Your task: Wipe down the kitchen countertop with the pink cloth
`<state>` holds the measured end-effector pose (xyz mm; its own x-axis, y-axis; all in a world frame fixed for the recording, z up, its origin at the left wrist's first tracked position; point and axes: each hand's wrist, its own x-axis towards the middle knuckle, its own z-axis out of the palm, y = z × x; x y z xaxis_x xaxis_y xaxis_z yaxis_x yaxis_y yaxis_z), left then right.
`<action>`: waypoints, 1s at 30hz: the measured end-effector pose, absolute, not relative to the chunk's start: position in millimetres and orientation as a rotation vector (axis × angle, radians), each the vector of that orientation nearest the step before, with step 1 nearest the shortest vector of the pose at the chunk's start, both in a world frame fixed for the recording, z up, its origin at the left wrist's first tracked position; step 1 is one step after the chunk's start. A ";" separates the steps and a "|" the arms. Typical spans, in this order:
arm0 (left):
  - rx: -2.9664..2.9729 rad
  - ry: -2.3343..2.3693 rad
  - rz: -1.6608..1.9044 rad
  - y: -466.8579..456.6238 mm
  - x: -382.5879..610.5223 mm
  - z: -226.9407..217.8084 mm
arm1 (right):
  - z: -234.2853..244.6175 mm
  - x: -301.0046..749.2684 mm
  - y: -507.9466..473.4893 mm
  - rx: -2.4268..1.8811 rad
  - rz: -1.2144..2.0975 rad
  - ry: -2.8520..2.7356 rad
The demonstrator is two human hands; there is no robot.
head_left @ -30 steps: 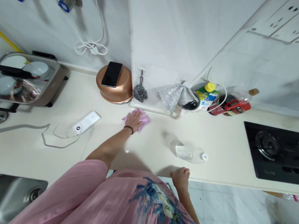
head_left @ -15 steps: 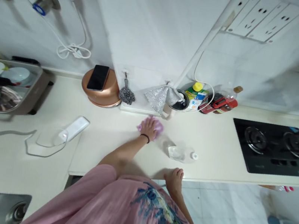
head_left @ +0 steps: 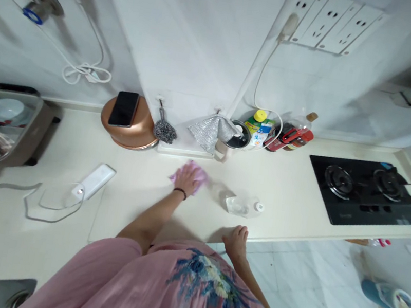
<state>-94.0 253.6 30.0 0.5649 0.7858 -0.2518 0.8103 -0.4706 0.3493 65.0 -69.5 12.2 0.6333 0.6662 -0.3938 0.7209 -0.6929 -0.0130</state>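
Note:
My left hand, with a dark beaded bracelet at its wrist, presses down on a pinkish-purple cloth on the cream countertop. Its fingers lie over the cloth, hiding part of it. My right hand rests at the front edge of the counter with no object in it. Between the hands and a little to the right, a clear plastic bottle with a white cap lies on its side, apart from both.
A copper-coloured pot carries a black phone. A steel scrubber and a silvery cloth hang from wall hooks. Bottles stand near the wall, left of the gas stove. A white device with a cable lies left.
My left hand has slid the cloth left and slightly toward me along the counter. My right hand stays at the counter edge. The camera view has turned a little to the right.

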 end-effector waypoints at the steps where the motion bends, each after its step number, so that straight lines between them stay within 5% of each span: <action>1: 2.338 1.379 -0.094 264.6 -117.3 31.5 | 14.6 64.5 -68.4 2.708 -0.575 1.155; 12: 2.165 1.937 -0.132 224.2 -280.4 20.7 | 29.9 58.9 -60.0 2.716 -0.596 1.114; 23: 2.655 0.685 -0.097 123.1 -95.9 21.7 | 30.4 61.1 -55.1 2.676 -0.721 1.037; 30: 2.628 0.765 -0.083 144.6 -130.2 22.7 | 27.1 63.3 -56.7 2.690 -0.684 1.057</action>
<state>-130.2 144.6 22.7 0.8484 0.5028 -0.1654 0.5266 -0.7702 0.3599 63.3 -56.7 27.1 0.6431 0.6008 -0.4748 0.6796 -0.7336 -0.0077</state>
